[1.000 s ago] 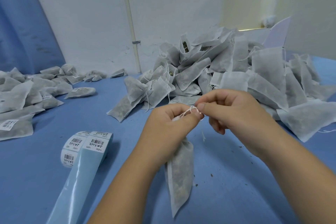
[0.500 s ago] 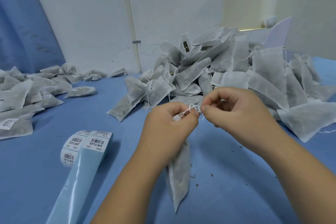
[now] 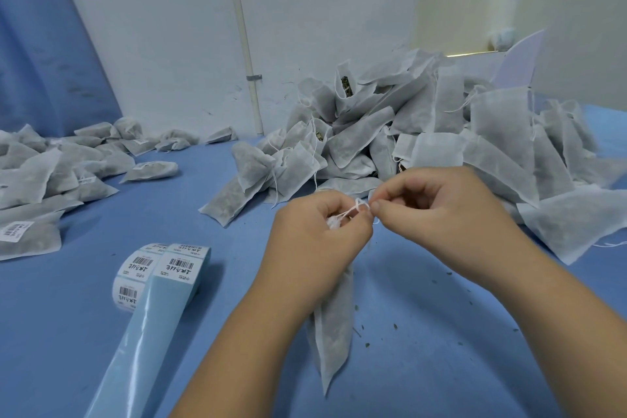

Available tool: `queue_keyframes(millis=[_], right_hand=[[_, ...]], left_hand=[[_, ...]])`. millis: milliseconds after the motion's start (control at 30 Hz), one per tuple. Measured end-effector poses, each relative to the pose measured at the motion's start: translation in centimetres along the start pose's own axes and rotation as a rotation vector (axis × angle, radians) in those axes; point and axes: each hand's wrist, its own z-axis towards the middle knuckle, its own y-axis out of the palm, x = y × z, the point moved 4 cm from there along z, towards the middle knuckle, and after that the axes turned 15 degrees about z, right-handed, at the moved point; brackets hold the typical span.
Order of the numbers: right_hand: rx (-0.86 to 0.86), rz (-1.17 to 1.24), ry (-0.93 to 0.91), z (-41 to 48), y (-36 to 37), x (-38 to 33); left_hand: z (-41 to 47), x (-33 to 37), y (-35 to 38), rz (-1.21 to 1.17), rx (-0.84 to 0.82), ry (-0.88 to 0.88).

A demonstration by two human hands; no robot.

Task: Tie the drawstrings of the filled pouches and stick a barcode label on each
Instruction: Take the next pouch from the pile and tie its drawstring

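Currently, the left hand (image 3: 315,241) grips the gathered neck of the pouch (image 3: 334,332) hanging below it, while the right hand (image 3: 437,217) pinches the drawstring (image 3: 356,209) between both hands, with the label roll (image 3: 159,275) left of them.

Both hands raised, close together: left hand (image 3: 315,234) fisted, right hand (image 3: 437,214) pinching.

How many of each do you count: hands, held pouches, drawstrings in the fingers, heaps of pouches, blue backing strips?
Hands: 2, left hand, right hand
Held pouch: 1
Drawstring in fingers: 1
Heaps of pouches: 2, left heap, right heap
Blue backing strip: 1
Total: 7
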Motion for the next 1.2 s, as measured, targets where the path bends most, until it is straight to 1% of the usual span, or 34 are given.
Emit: queue_keyframes(millis=[133, 333, 433, 567, 700, 800, 933, 1133, 1200], right_hand=[[-0.031, -0.003, 0.031, 0.0, 0.0, 0.0], [-0.066, -0.084, 0.075, 0.1, -0.1, 0.3], [-0.047, -0.101, 0.071, 0.1, -0.3, 0.4], [-0.001, -0.147, 0.047, 0.2, -0.4, 0.5], [0.003, -0.187, 0.008, 0.1, -0.1, 0.6], [0.018, -0.155, -0.01, 0.3, -0.3, 0.7], [0.022, -0.124, -0.038, 0.5, -0.7, 0.6], [0.006, -0.175, -0.002, 0.5, -1.6, 0.7], [-0.002, -0.201, 0.019, 0.5, -2.0, 0.9]], left_hand=[[-0.1, 0.1, 0.1, 0.071, 0.015, 0.037], [-0.3, 0.4, 0.4, 0.328, 0.063, 0.194], [-0.3, 0.2, 0.5, 0.341, 0.049, 0.205], [-0.2, 0.1, 0.4, 0.28, 0.022, 0.137], [-0.2, 0.0, 0.3, 0.232, -0.024, 0.071], [0.0, -0.2, 0.2, 0.094, -0.086, 0.035], [0.3, -0.7, -0.4, -0.082, -0.086, -0.038], [0.7, -2.4, -1.2, -0.076, -0.041, -0.228], [0.9, -2.9, -1.4, -0.075, -0.025, -0.261]])
